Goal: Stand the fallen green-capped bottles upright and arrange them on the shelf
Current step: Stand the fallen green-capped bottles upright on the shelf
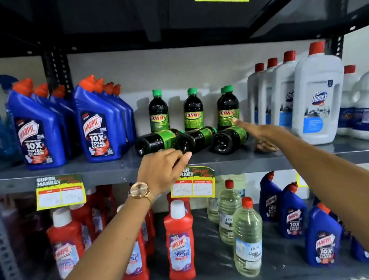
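Observation:
Three dark green-capped bottles lie on their sides on the grey shelf (114,166), bases toward me: the left one (154,141), the middle one (195,139), the right one (229,139). Behind them stand upright ones: one at the left (158,112), one in the middle (193,110), and a pair at the right (227,107). My left hand (162,166), wearing a watch, hovers just in front of the left and middle fallen bottles, fingers apart, holding nothing. My right hand (259,133) reaches in beside the right fallen bottle, fingers extended, one fingertip near the right upright bottle's label.
Blue Harpic bottles (97,127) stand to the left and white Domex jugs (316,99) to the right on the same shelf. Below are red Harpic bottles (180,240), clear bottles (248,239) and more blue ones (321,235). Price tags (193,186) hang on the shelf edge.

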### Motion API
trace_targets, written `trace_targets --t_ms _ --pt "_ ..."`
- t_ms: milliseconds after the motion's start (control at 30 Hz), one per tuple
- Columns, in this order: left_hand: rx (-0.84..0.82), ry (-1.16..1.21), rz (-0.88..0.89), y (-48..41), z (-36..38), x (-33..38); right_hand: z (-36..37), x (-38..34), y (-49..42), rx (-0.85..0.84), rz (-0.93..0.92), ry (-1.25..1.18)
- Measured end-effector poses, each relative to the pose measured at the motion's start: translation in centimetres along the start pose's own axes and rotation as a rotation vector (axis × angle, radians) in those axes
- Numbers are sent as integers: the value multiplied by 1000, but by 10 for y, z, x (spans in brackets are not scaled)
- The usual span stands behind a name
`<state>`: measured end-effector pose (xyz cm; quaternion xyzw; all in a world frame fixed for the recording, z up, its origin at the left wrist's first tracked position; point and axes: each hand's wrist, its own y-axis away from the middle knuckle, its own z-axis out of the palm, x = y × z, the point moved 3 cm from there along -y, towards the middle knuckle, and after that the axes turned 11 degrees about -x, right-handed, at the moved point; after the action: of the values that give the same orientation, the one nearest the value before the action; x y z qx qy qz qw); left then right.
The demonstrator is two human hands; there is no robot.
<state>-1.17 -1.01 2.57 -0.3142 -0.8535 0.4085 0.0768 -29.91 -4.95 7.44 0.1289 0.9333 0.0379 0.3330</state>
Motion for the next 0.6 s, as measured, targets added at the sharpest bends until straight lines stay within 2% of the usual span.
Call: trace_targets --t_ms 100,267,367,433,500,600 --pt "11 -39 -100 2 3 4 1 -17 9 -91 85 -56" --pt "83 -53 -48 8 5 6 5 -38 4 -102 51 -40" --pt "112 -71 -39 9 5 8 14 -33 -3 -97 123 -206" --pt "144 -101 -44 8 7 8 19 -27 -5 -29 109 -363" --pt "162 -138 -66 7 8 8 23 -19 -8 60 16 -524" --pt "177 -175 -92 5 10 7 25 -6 -7 285 -110 -605"
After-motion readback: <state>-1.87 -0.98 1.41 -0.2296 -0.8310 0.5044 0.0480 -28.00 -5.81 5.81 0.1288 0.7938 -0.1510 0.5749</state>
